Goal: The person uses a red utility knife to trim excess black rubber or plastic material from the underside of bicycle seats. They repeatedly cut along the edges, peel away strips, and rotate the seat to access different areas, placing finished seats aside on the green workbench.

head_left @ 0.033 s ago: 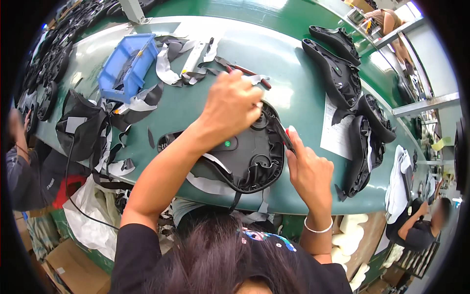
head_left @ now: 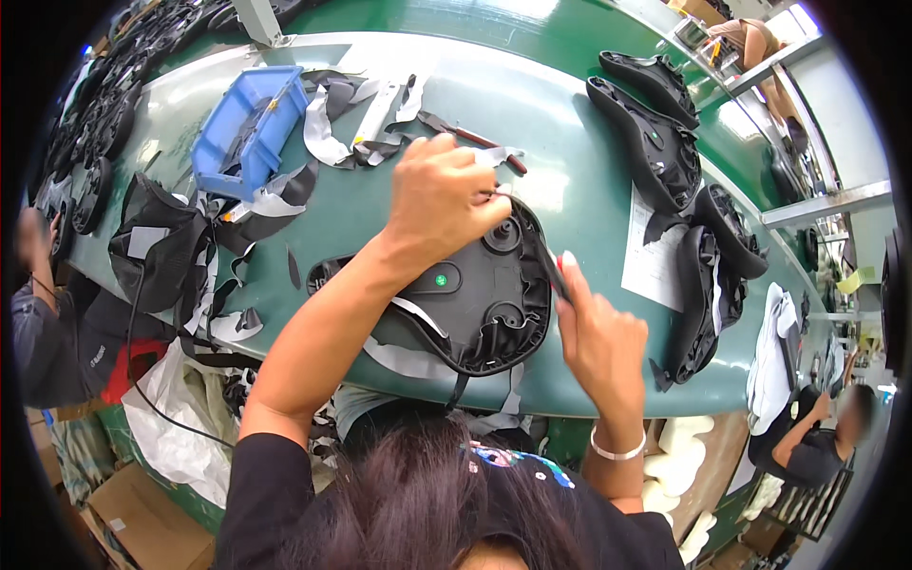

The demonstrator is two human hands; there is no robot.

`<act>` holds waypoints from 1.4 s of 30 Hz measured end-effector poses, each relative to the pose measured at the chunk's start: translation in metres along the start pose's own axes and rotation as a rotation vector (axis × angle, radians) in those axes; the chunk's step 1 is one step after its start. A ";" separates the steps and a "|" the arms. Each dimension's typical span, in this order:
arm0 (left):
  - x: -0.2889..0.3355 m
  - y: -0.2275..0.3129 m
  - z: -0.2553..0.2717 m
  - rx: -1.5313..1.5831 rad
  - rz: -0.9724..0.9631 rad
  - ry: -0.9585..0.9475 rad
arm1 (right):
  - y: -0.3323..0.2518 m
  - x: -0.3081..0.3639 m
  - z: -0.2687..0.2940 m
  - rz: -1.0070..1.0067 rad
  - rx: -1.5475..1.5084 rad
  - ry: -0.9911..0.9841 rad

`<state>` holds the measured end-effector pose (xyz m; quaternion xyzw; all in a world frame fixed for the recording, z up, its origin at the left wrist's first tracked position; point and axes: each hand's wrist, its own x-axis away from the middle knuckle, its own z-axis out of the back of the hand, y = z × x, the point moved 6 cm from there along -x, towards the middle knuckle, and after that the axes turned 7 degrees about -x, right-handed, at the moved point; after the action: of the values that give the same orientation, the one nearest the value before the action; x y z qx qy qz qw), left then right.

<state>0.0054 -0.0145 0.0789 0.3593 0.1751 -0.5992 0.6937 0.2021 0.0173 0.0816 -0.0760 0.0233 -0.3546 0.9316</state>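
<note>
A black padded shell (head_left: 446, 313) with a gathered rim lies hollow side up on the green table, close to me. My left hand (head_left: 442, 195) is closed above its far rim, thumb and fingers pinched together; what they grip is mostly hidden. At the shell's right rim, my right hand (head_left: 603, 332) is wrapped round a slim black-and-red hand tool (head_left: 558, 277). The tool lies along the rim edge, and its exact kind is hard to make out. Pale fabric (head_left: 408, 361) sticks out under the shell's near side.
A blue bin (head_left: 242, 133) stands at the far left amid fabric scraps (head_left: 328, 133). Beyond my left hand lies a red-handled tool (head_left: 475, 139). More black shells (head_left: 655, 142) rest on the right over a paper sheet (head_left: 654, 261). Other people are at both sides.
My left hand has shifted slightly left and turned at the wrist. My right hand and its tool have moved a little along the rim, showing more of the red part.
</note>
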 end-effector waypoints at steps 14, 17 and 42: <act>0.076 0.003 0.055 1.046 0.433 -0.374 | 0.006 -0.061 0.022 0.569 -0.042 -0.246; 0.060 -0.024 0.076 1.168 0.144 -0.161 | -0.002 -0.051 0.021 0.632 -0.002 -0.148; -0.008 -0.076 0.071 1.519 0.607 0.445 | -0.009 0.047 0.004 0.219 -0.108 -0.158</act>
<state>-0.0828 -0.0609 0.1109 0.8686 -0.2468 -0.2573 0.3441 0.2316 -0.0200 0.0876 -0.1508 -0.0231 -0.2420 0.9582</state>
